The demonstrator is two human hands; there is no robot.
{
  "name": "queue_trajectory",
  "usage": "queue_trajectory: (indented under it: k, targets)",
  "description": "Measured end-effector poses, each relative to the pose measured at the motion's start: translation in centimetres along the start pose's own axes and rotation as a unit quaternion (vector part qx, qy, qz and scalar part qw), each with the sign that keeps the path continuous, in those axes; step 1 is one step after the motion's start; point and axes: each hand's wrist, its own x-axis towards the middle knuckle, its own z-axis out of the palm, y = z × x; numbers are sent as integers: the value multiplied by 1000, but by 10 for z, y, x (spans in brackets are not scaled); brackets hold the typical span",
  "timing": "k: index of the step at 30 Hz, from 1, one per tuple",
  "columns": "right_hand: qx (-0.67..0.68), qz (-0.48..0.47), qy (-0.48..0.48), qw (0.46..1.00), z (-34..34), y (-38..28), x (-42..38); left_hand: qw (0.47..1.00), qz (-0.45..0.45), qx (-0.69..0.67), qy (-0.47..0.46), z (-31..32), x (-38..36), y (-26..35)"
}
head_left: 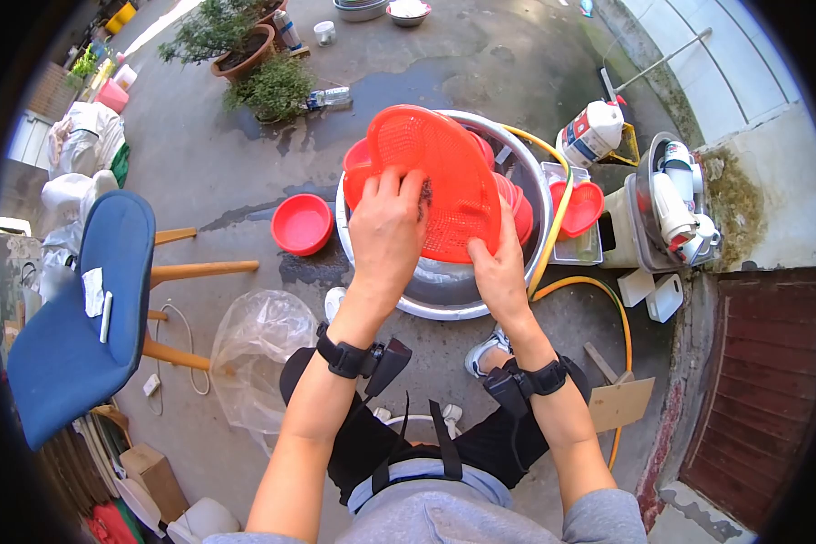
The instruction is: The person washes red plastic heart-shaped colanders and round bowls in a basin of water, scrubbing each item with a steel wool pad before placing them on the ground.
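Observation:
A red perforated plastic basket (458, 186) is tilted up over a large metal basin (449, 308). My right hand (500, 270) grips its lower right rim, thumb on the inner face and fingers behind. Against the mesh inside, my left hand (388, 231) is closed with its fingers curled. A dark, wiry scrubber (424, 199) shows at its fingertips, mostly hidden by them. More red plastic pieces (517, 207) lie in the basin behind the basket. On the ground left of the basin sits a small red bowl (302, 224).
A yellow hose (562, 213) crosses the basin's right rim. To the right are a red heart-shaped bowl (580, 207), a white jug (592, 133) and a metal bowl of bottles (675, 195). At left stand a blue chair (91, 308) and a clear plastic bag (263, 354).

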Motion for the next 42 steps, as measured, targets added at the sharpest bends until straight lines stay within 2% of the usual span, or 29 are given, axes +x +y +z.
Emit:
queue_trajectory:
  k: [4,6,9,11,13,15,17,18,19,21,22,23,24,25,27,28,29,31,35,37,40,42]
  targets:
    - [-26,-31,30,999,0,-1,4,999,-9,-41,-15,0,1,-1]
    - [-41,-44,57,997,-5,9,10,984,16,-175,-34,1,-1,8]
    - [-23,-14,65,998,-18,26,19,987,41,-149,-31,-6,2,17]
    - [10,66,63,996,-22,28,20,988,46,-143,36,-6,7,8]
    - [18,71,69,995,-26,27,22,993,16,-77,91,-18,13,3]
    - [97,161,2,982,-35,21,23,994,-10,-71,82,-16,14,-11]
    - [100,181,-16,978,-41,17,25,994,-39,-65,74,-16,13,-24]
    - [105,202,-35,973,-41,15,25,955,-163,-231,-83,-18,12,-30]
    - [106,201,-36,973,-39,12,26,850,-277,-381,-235,-19,11,-35]
    - [70,149,-2,986,-34,8,26,840,-248,-422,-233,-5,1,-45]
    - [70,149,-1,986,-30,10,26,862,-263,-354,-251,-4,0,-43]
    - [-63,34,80,994,-26,12,27,878,-278,-285,-266,-2,-1,-40]
    - [-194,-81,158,965,-22,9,28,887,-261,-306,-228,3,-5,-39]
    - [-194,-81,158,965,-22,2,27,887,-261,-306,-228,7,-6,-39]
    - [-325,-274,82,902,-26,-21,23,896,-259,-296,-204,10,-6,-38]
    - [-330,-303,-2,894,-24,-29,21,897,-259,-296,-202,11,-6,-37]
    - [-329,-304,-2,894,-18,-28,18,897,-249,-315,-187,12,-5,-36]
    - [-377,-267,-113,880,-6,-21,10,896,-239,-331,-173,12,-6,-33]
    - [-402,-232,-59,884,-4,-7,12,898,-206,-363,-141,8,-9,-19]
    - [-400,-246,-42,882,-6,-7,16,895,-186,-384,-129,9,-10,-16]
    - [-406,-234,69,881,-7,-9,20,873,-201,-415,-162,11,-14,-12]
    - [-417,-229,97,874,-11,-14,23,853,-244,-424,-180,9,-16,-7]
